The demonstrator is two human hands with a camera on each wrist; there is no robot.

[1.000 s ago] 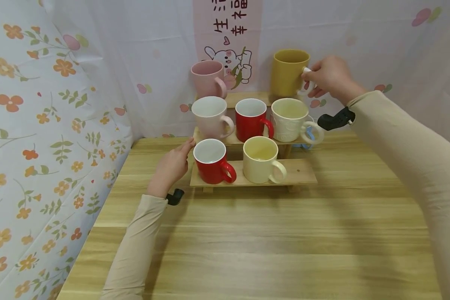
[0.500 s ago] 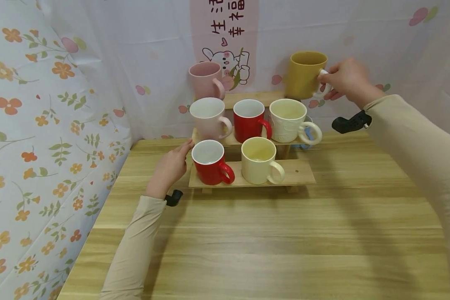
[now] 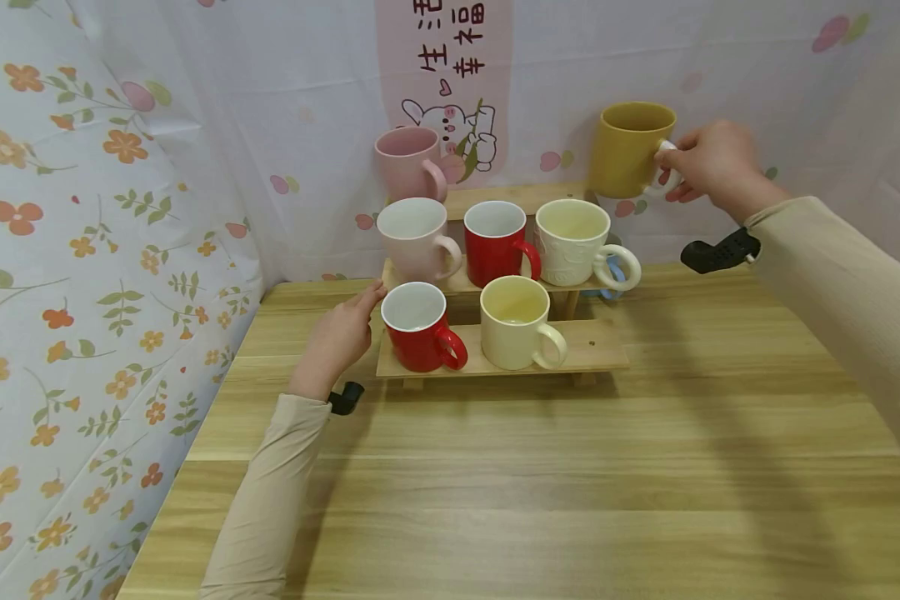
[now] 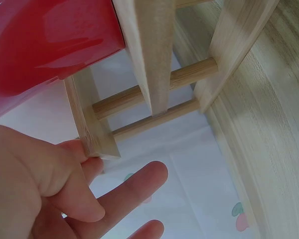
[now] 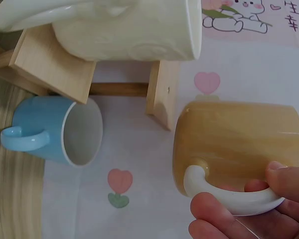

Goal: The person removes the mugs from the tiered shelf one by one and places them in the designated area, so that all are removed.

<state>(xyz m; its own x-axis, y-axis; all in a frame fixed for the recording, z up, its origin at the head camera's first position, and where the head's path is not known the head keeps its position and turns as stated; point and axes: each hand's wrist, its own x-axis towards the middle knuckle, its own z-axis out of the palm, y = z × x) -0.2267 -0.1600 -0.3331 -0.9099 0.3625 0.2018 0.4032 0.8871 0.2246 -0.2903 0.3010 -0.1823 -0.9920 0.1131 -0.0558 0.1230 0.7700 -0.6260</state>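
My right hand [image 3: 720, 162] grips the white handle of a mustard-yellow mug [image 3: 630, 150], its opening upward. The mug hangs past the right end of the top tier of a wooden three-tier rack [image 3: 495, 200]. In the right wrist view, thumb and fingers wrap the handle of this mug [image 5: 234, 144], with a gap between it and the rack's end. On the left, the fingertips of my left hand [image 3: 341, 337] touch the end of the middle tier. From the left wrist, the fingers [image 4: 139, 184] lie fairly straight below the board [image 4: 89, 124], the thumb apart from it.
A pink mug [image 3: 408, 158] stands on the top tier. The middle tier bears a light pink mug [image 3: 412, 242], a red mug [image 3: 491, 246] and a cream embossed mug [image 3: 570, 246]. Below stand another red mug [image 3: 416, 333] and a pale yellow mug [image 3: 510, 333]. Behind sits a blue mug [image 5: 45, 122].
My right hand has carried the mustard-yellow mug rightward, from over the right part of the top tier to beyond its end. The left hand stays at the rack.
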